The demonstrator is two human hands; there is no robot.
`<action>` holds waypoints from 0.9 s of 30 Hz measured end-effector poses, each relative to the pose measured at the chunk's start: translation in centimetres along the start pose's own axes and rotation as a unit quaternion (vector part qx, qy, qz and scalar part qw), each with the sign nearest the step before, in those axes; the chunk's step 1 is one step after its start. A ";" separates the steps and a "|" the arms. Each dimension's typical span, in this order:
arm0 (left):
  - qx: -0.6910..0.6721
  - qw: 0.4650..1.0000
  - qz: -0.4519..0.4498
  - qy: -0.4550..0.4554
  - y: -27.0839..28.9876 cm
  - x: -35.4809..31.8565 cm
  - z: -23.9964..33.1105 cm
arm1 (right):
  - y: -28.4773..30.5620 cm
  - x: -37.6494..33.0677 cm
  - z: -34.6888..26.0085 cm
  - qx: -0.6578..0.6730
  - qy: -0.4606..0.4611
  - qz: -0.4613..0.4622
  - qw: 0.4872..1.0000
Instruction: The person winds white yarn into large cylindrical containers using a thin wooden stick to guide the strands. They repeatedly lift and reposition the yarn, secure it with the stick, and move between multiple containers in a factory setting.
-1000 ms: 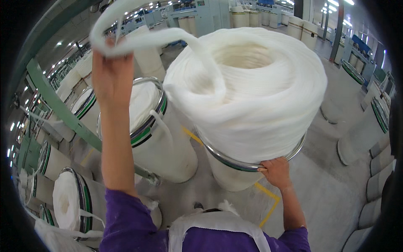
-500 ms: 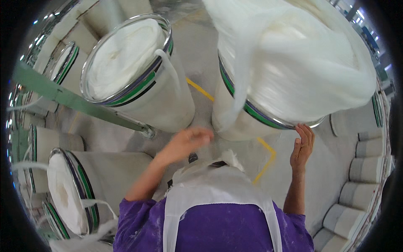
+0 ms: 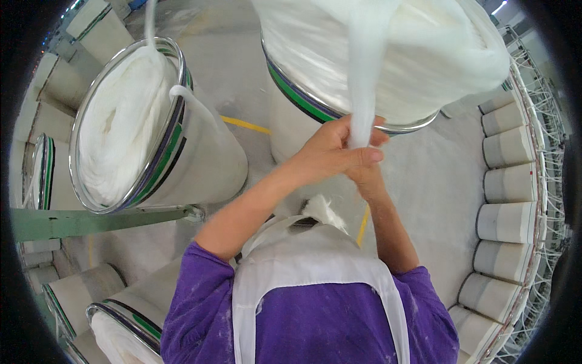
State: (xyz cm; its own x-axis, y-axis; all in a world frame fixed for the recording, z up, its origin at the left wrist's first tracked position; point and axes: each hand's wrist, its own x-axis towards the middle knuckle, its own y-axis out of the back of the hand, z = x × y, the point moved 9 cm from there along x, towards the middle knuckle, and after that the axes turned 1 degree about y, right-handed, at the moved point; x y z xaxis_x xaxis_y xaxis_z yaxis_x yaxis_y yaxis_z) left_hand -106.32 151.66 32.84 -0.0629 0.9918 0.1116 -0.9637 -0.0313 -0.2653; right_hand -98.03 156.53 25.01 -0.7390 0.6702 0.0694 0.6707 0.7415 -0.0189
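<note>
My left hand [image 3: 330,155] is closed around a thick white fibre strand [image 3: 364,85] that hangs down from the heap of white fibre [image 3: 424,54] piled on a tall can [image 3: 291,130] in front of me. My right hand [image 3: 367,177] sits just behind and under the left hand, mostly hidden by it, and grips the same strand. Both hands meet in front of the can's green-banded rim. A loose tuft of white fibre [image 3: 321,209] sticks out of my white apron [image 3: 315,267] just below the hands.
A second can [image 3: 209,161] full of coiled fibre [image 3: 118,121] stands to the left, its own strand rising upward. A green metal beam [image 3: 91,221] crosses at the left. More cans stand at the lower left [image 3: 115,318] and in a row along the right [image 3: 509,182]. A yellow line [image 3: 242,124] marks the floor.
My left hand came down from overhead, bringing the strand to chest height. My right hand left the can's rim and joined the left hand on the strand. The view tilted downward.
</note>
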 end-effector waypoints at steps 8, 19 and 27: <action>0.013 0.999 0.042 0.004 0.8 -2.6 2.4 | -4.2 -2.3 3.7 0.002 -0.141 -0.156 0.978; 0.239 0.956 0.164 0.032 7.5 -10.3 -5.8 | 5.7 -11.4 18.4 -0.178 -0.448 -0.266 0.835; 0.311 0.715 0.626 -0.035 30.5 -15.7 -6.9 | 8.7 -13.4 28.9 -0.459 -0.260 -0.291 0.798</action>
State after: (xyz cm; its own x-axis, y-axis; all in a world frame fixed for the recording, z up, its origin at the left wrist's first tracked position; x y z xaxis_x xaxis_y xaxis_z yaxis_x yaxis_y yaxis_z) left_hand -132.99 135.97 16.40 -0.9682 0.1314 0.2129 -0.0697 -0.9589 0.2751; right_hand -84.13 154.99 -4.94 -0.7092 0.3215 -0.6274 -0.2070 0.7558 0.6212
